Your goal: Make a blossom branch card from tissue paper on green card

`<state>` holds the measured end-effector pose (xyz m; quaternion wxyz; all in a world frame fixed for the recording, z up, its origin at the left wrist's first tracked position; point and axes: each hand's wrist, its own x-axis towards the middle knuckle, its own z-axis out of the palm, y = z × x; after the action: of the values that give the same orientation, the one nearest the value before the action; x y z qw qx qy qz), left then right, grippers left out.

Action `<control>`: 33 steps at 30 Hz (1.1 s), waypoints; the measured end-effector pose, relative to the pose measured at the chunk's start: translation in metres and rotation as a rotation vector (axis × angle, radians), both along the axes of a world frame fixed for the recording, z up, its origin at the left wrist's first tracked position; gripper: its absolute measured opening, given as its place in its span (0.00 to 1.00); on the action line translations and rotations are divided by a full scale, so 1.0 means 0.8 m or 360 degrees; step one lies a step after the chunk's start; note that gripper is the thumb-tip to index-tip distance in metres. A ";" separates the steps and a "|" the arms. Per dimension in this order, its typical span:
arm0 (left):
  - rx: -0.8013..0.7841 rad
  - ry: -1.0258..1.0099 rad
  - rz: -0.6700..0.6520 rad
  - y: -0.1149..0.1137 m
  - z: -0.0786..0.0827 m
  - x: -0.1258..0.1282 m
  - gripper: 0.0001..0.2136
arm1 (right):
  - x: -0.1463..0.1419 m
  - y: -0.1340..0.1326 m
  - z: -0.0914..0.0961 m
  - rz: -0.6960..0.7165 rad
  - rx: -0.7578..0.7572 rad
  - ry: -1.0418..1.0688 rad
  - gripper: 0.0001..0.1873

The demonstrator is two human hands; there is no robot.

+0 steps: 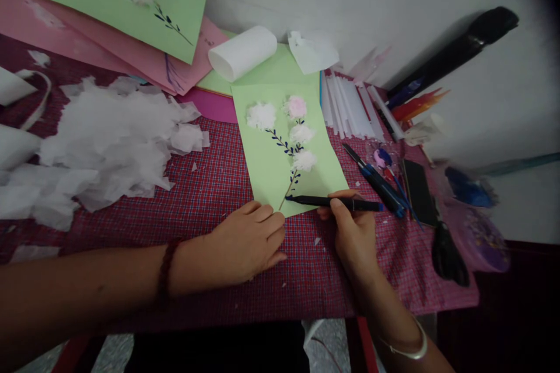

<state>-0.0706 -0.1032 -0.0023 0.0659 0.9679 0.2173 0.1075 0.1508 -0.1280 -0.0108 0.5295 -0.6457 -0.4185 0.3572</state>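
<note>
A light green paper sheet (260, 169) lies in front of me, bearing fluffy white flowers (261, 116), a pink-centred flower (296, 106) and a stem with small dark blue leaves. My right hand (352, 230) grips a black pen (336, 203) between thumb and fingers, its dark tip touching the paper beside the lower stem. My left hand (245, 242) rests palm down at the sheet's lower left corner, its fingers curled onto the edge and their tips hidden.
A heap of white tissue squares (114, 134) lies left. Finished green (188, 23) and pink papers and a white roll (243, 52) stand behind. To the right are glue sticks (350, 105), a utility knife (380, 186), black scissors (448, 250) and a dark box (419, 191).
</note>
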 end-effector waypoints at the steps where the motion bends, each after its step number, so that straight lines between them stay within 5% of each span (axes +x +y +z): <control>1: 0.0002 0.0004 0.0000 0.000 0.000 0.000 0.14 | 0.000 0.000 0.000 0.0010 -0.0005 0.0015 0.06; 9: 0.0019 0.0014 -0.0006 0.000 -0.002 -0.001 0.12 | 0.010 0.005 0.002 -0.0256 0.0136 0.0121 0.07; 33: 0.0034 -0.0031 0.0015 0.001 0.000 0.001 0.10 | 0.007 0.007 0.001 -0.0147 0.0017 0.0003 0.08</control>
<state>-0.0694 -0.1023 -0.0021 0.0570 0.9665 0.2200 0.1196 0.1560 -0.1226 -0.0103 0.5492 -0.6611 -0.3897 0.3309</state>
